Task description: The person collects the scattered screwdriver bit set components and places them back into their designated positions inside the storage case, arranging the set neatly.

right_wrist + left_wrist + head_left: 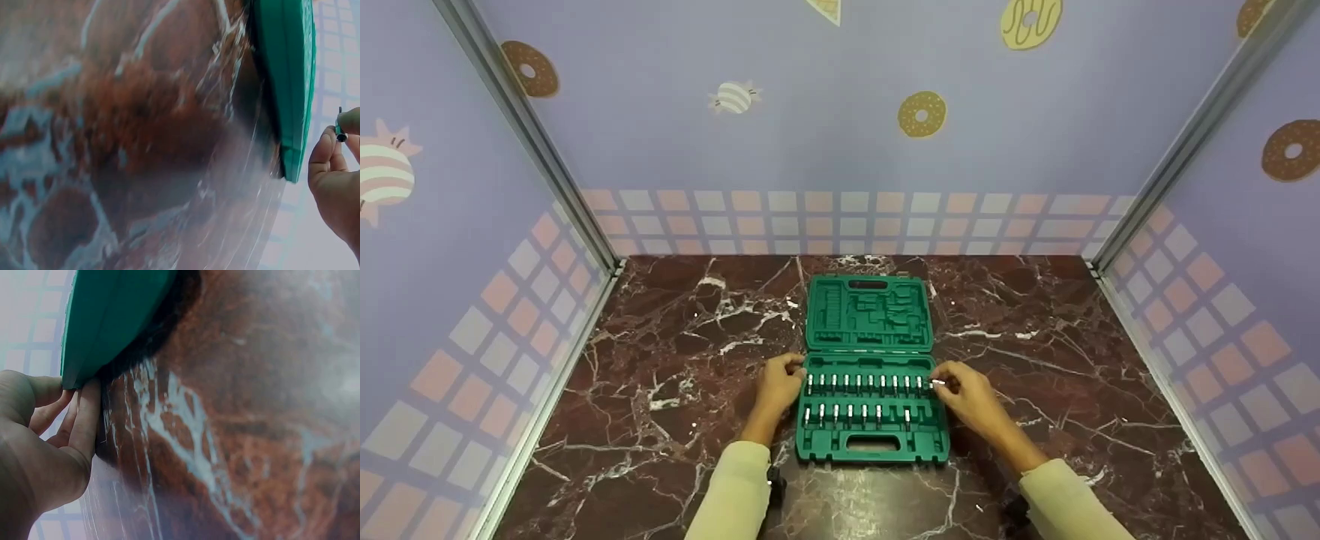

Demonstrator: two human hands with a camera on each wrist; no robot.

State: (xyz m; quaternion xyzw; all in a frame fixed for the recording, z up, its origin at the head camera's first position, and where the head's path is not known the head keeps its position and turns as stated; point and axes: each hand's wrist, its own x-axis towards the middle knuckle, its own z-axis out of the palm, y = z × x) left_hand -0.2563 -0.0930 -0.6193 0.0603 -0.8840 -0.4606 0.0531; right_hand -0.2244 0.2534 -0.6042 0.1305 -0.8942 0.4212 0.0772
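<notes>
An open green tool case (872, 448) lies on the marbled table, its lid (870, 346) folded back. Two rows of small metal bits (883, 385) fill slots in the base; the front row has gaps on the right. At the case's left edge, my left hand (779, 386) grips the side between thumb and fingers. My right hand (969, 394) pinches a small metal socket bit (341, 134) with thumb and fingertips, beside the right end of the back row. The bit's dark hollow end shows in the right wrist view.
The dark red marbled tabletop (690, 322) stretches around the case. Patterned walls (847, 150) enclose it at the back and both sides, with metal posts (532, 135) at the corners. A carry handle (873, 442) is cut into the case's front edge.
</notes>
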